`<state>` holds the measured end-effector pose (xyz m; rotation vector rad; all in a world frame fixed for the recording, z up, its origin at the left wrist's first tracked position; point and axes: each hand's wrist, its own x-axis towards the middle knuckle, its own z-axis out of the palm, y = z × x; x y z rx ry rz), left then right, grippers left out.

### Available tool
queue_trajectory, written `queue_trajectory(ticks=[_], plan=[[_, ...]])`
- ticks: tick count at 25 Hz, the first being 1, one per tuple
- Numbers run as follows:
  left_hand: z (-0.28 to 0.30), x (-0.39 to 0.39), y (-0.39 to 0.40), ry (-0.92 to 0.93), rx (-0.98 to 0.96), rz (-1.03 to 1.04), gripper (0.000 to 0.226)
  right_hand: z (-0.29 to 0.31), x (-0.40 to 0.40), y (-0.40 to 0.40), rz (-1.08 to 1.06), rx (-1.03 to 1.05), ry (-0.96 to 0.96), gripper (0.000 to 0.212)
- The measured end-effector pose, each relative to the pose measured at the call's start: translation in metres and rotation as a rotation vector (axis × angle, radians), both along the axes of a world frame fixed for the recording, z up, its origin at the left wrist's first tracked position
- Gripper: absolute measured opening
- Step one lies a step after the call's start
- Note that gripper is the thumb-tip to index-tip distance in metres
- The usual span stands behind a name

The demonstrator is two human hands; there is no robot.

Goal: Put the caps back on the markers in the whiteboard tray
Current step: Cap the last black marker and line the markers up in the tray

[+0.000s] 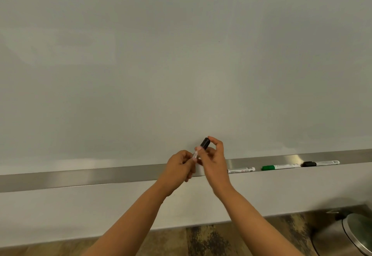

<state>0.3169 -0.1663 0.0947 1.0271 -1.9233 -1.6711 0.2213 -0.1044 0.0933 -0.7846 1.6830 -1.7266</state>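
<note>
My left hand (179,167) grips the white barrel of a marker (195,155) just above the metal whiteboard tray (100,177). My right hand (214,158) pinches a black cap (205,143) at the marker's upper end; the tip is hidden, so I cannot tell how far the cap sits on. Three markers lie in the tray to the right: a white marker (241,169) whose left end is hidden behind my right hand, a green-capped marker (278,167) and a black-capped marker (321,163).
The blank whiteboard (181,54) fills the view above the tray. A wall strip runs below it, then wood-pattern floor. A round metal bin (354,233) stands at the lower right.
</note>
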Motion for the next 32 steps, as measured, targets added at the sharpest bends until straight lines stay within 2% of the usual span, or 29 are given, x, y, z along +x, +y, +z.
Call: queue_trajectory(ticks=[1,2,3,6,11,13,15,19,23,25,27,29,30,32], plan=[[0.001,0.002,-0.001,-0.010,0.003,0.001,0.016,0.006,-0.007,-0.001,-0.021,-0.007,-0.045,0.007],[0.002,0.005,-0.003,-0.019,-0.005,-0.016,0.018,0.013,-0.017,-0.001,-0.022,0.015,-0.079,0.012],[0.005,0.007,-0.005,-0.037,-0.038,-0.049,0.020,0.022,-0.027,-0.001,0.012,0.064,-0.108,0.027],[0.015,0.010,-0.007,-0.172,-0.301,-0.178,0.023,0.043,-0.049,0.002,0.218,0.201,-0.129,0.055],[0.040,0.005,0.005,-0.231,-0.624,-0.299,0.026,0.053,-0.044,-0.001,0.477,0.299,-0.256,0.060],[0.043,0.006,0.012,-0.245,-0.721,-0.327,0.023,0.054,-0.044,0.006,0.518,0.308,-0.293,0.064],[0.042,0.006,0.022,-0.274,-0.813,-0.317,0.029,0.053,-0.044,0.012,0.561,0.312,-0.302,0.069],[0.047,0.009,0.029,-0.455,-1.028,-0.349,0.034,0.045,-0.040,0.021,0.555,0.328,-0.202,0.069],[0.050,0.005,0.014,-0.523,-1.134,-0.434,0.033,0.029,-0.033,0.023,0.505,0.275,-0.335,0.064],[0.044,0.001,0.006,-0.476,-1.102,-0.420,0.033,0.028,-0.036,0.014,0.457,0.223,-0.407,0.064],[0.031,-0.002,-0.001,-0.370,-0.945,-0.328,0.030,0.031,-0.042,0.004,0.393,0.117,-0.536,0.062],[0.014,-0.004,0.000,-0.247,-0.681,-0.203,0.023,0.027,-0.045,0.001,0.298,0.024,-0.672,0.059],[0.005,-0.004,0.003,-0.169,-0.499,-0.123,0.020,0.021,-0.043,0.003,0.282,0.028,-0.679,0.056],[-0.007,-0.006,0.008,0.011,-0.113,0.055,0.014,0.001,-0.031,0.011,0.332,0.179,-0.542,0.047]])
